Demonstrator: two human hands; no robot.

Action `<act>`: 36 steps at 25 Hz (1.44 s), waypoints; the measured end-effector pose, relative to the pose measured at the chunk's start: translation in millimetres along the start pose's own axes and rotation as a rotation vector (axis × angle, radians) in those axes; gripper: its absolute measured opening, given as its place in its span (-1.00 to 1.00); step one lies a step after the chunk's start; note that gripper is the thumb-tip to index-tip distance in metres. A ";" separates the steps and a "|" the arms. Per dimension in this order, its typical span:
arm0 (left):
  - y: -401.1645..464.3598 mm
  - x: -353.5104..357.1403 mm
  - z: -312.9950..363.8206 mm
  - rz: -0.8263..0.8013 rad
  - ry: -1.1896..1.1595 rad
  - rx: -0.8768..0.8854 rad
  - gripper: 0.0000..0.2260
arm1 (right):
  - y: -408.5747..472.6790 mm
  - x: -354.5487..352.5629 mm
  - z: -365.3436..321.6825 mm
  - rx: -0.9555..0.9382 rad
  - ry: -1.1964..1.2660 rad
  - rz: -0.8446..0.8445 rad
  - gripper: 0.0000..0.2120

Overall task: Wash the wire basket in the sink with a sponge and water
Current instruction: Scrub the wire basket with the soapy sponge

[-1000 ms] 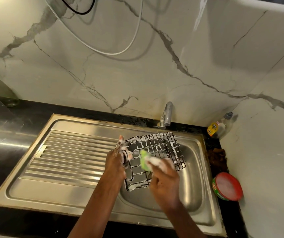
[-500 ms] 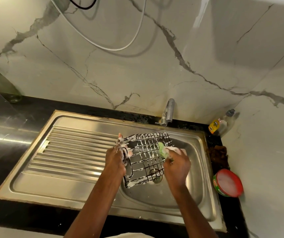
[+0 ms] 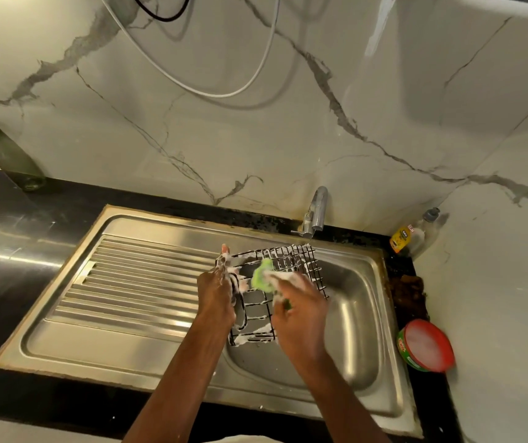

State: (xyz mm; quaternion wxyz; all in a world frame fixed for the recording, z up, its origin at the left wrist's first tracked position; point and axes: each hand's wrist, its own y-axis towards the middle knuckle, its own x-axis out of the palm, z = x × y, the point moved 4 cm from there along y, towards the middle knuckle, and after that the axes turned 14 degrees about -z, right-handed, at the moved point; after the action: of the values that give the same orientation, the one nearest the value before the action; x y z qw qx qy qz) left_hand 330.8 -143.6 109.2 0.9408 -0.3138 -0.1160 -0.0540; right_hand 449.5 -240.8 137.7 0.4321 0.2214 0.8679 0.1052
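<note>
Head view: left hand clamps the soapy wire basket, tilted over the sink; right hand squeezes a green sponge against it; tap beyond, marble wall behind; basket's middle hidden.

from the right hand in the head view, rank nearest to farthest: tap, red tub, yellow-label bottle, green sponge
1. green sponge: gripped in the right hand, against the wire basket.
2. tap and red tub: too close to call; the tap behind the sink, the tub on the counter to the right.
3. yellow-label bottle: back right corner.
</note>
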 end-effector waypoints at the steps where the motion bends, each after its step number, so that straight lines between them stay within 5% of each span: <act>1: -4.4 3.4 5.5 -0.018 0.010 0.036 -0.55 | 5.4 -1.5 -4.7 -0.073 -0.042 -0.009 -0.68; 5: -9.6 10.5 9.8 -0.073 0.024 0.044 -0.58 | 41.1 -18.5 39.6 0.367 -0.018 0.168 -0.57; 10: 5.8 -4.7 1.0 -0.031 0.011 -0.022 -0.54 | -6.6 10.9 1.5 -0.025 -0.124 -0.001 -0.66; 14: 1.9 -9.5 0.7 0.030 0.025 -0.055 -0.59 | 0.6 -5.7 55.4 0.370 0.030 0.083 -0.51; 18: 14.2 -7.9 -8.0 -0.002 0.011 -0.073 -0.47 | -50.9 10.4 4.1 -0.036 -0.038 -0.131 -0.72; 22: 18.9 -0.9 -8.6 0.007 -0.015 -0.093 -0.63 | -25.2 -6.5 54.5 0.449 0.049 0.086 -0.59; 27: 22.5 -2.8 -4.9 0.010 -0.068 -0.110 -0.65 | -29.2 -10.9 8.1 0.016 0.026 0.050 -0.67; 30: 15.4 2.4 -1.3 -0.008 -0.120 -0.073 -0.71 | -10.9 -21.6 32.6 0.205 0.073 0.146 -0.60; 34: 12.1 3.3 -1.3 -0.028 -0.134 -0.088 -0.68 | -31.2 -0.6 4.0 -0.035 0.101 -0.038 -0.56; 36: 9.7 2.5 -2.9 -0.003 -0.132 -0.106 -0.72 | -25.0 -7.8 32.7 0.049 0.042 -0.020 -0.46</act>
State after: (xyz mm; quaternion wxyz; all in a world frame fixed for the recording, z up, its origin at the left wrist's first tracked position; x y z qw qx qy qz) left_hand 335.5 -137.7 102.0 0.9131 -0.3660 -0.1750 -0.0406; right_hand 472.4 -266.8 114.1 0.4090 0.2211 0.8813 0.0841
